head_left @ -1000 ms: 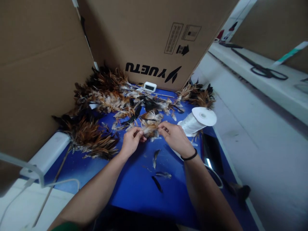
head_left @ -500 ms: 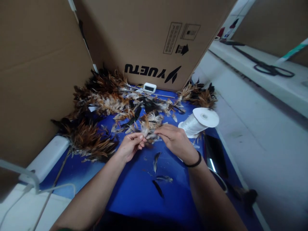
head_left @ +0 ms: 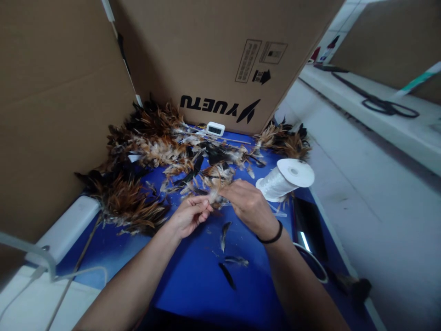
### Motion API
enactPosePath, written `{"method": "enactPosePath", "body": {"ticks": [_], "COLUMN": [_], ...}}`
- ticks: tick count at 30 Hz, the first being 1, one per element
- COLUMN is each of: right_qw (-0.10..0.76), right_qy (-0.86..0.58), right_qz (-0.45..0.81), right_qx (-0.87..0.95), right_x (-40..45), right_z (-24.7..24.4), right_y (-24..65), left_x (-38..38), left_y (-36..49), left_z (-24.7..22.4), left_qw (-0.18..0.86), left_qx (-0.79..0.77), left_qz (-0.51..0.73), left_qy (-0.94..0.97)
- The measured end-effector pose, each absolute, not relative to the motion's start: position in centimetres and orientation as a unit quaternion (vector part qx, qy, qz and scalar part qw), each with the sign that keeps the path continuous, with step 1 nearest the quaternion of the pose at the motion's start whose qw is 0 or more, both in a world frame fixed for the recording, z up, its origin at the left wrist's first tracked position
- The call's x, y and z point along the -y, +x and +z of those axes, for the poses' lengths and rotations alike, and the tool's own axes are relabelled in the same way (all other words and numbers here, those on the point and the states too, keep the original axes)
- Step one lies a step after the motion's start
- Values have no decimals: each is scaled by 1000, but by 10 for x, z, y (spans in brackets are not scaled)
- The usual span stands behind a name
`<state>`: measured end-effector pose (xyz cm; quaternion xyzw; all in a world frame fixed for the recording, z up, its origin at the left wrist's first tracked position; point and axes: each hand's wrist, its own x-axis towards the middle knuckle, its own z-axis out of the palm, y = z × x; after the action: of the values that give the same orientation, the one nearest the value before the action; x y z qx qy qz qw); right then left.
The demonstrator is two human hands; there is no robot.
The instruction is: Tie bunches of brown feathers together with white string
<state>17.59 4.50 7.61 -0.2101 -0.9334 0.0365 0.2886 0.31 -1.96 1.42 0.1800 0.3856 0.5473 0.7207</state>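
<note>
Over the blue table, my left hand pinches a pale fluffy feather between thumb and fingertips. My right hand, a black band at its wrist, has its fingers pressed together at the feather's other side; what exactly they grip is too small to make out. Just beyond both hands lies a loose pile of brown, white and black feathers. Several single feathers, one of them black, lie on the table nearer to me.
A spool of clear line stands to the right, beside a dark phone. Feather bundles fill the left side. Behind rise a cardboard box and a small white digital display. Scissors lie on the far-right ledge.
My right hand has come a little closer to my left, its fingers now at the pale feather. My left hand keeps its pinch, and the view has shifted slightly.
</note>
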Motion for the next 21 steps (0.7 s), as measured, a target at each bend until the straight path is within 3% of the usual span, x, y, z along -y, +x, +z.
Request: {"method": "enactPosePath", "body": {"ticks": [13, 21], "right_qw": [309, 358], "right_qy": [-200, -345], "right_qz": [30, 58], "right_qx": [929, 866], "right_x": [-43, -47], "right_z": [71, 70], "right_y": [172, 180], "left_x": [21, 18], "left_y": [3, 1], "left_z": [15, 20], "left_qw": [729, 670], "left_qx": [-393, -409], "left_qz": [521, 582], "left_qy": [205, 212]}}
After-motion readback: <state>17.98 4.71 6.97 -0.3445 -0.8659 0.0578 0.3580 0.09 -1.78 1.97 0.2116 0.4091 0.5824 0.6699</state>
